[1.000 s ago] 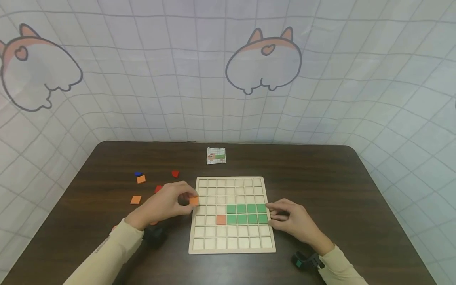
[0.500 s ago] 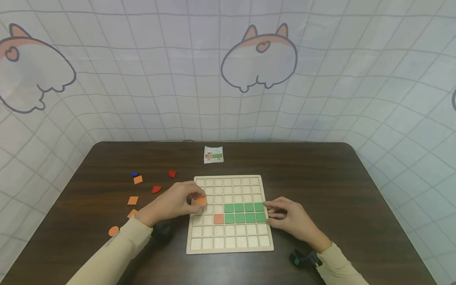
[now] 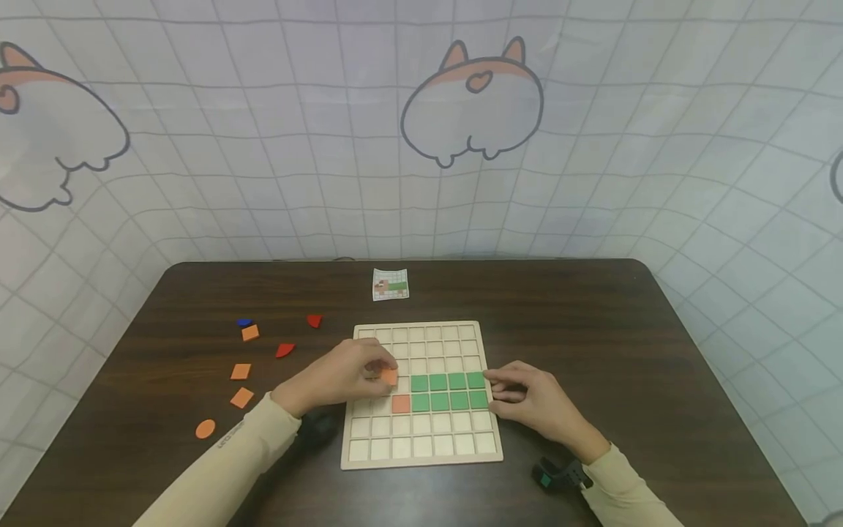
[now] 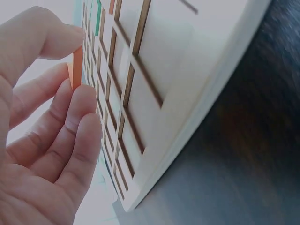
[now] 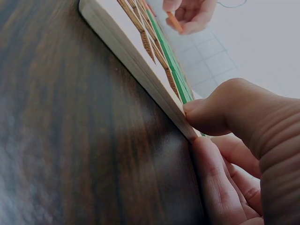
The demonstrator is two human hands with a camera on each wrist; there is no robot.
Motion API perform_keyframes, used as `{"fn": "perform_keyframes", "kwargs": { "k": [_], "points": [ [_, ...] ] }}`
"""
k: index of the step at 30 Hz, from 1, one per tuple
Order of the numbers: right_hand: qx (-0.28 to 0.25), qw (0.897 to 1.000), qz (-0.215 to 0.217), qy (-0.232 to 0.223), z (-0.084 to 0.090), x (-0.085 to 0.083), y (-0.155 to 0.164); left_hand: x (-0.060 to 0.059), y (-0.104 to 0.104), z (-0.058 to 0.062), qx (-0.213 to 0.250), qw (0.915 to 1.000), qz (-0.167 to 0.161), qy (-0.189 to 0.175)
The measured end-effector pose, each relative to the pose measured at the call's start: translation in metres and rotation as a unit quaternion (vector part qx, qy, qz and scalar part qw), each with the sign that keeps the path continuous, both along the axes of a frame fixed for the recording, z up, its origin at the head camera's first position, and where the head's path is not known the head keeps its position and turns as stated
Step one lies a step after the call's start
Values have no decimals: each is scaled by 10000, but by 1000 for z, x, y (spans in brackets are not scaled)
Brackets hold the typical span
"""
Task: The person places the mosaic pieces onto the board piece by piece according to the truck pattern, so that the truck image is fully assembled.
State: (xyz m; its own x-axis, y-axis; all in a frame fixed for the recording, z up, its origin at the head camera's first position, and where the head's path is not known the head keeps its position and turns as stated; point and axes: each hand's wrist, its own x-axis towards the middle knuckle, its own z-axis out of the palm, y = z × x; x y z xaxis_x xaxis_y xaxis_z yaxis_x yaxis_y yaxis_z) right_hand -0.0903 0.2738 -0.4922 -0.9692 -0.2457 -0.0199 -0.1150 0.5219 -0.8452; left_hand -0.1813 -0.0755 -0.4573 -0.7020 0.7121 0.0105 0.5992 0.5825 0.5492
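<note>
A pale wooden grid board (image 3: 421,454) lies on the dark table. It holds two rows of green square tiles (image 3: 448,391) and one orange tile (image 3: 400,403) left of them. My left hand (image 3: 358,372) pinches an orange square tile (image 3: 389,377) just above the board, over the cell left of the upper green row. The left wrist view shows that tile (image 4: 77,68) edge-on between thumb and fingers. My right hand (image 3: 527,399) grips the board's right edge (image 5: 154,89), thumb on the rim.
Loose pieces lie left of the board: orange squares (image 3: 240,371), an orange disc (image 3: 205,429), red pieces (image 3: 285,350) and a blue one (image 3: 244,321). A small pattern card (image 3: 390,284) lies behind the board. A black wrist strap (image 3: 556,476) shows near my right sleeve.
My left hand has carried the orange tile rightward from the board's left edge to over the cells beside the green rows. The right hand has stayed on the board's edge.
</note>
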Motion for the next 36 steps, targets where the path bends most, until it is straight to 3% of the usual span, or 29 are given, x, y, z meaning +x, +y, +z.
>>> {"fn": "perform_keyframes", "kwargs": {
  "k": [12,36],
  "points": [
    [-24,10000,-24,-57,-1,-1,0,2,12,-4,49,9992,-343,216],
    [87,9999,-76,9,-1,-1,-1,3,18,-8,-50,9993,-333,140]
  ]
}}
